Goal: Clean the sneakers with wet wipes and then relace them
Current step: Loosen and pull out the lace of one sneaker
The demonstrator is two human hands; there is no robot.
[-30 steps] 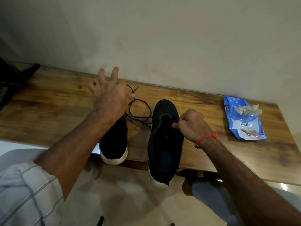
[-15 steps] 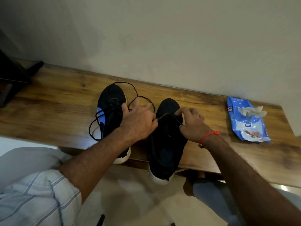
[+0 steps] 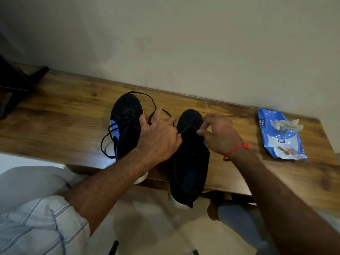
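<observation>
Two black sneakers sit side by side on the wooden table [image 3: 55, 115], heels hanging over its near edge, which looks like a way to keep the eyelets close to the person; the left sneaker [image 3: 127, 124] already carries its lace, loose ends trailing beside it. Over the right sneaker [image 3: 187, 159] the left hand [image 3: 158, 138] has fingers curled round a black lace [image 3: 166, 112], while the right hand [image 3: 219, 137] pinches at the shoe's throat, apparently holding the other end to thread an eyelet. The wet wipes pack [image 3: 281, 138] lies well apart to the right, a wipe poking out, so cleaning seems finished
</observation>
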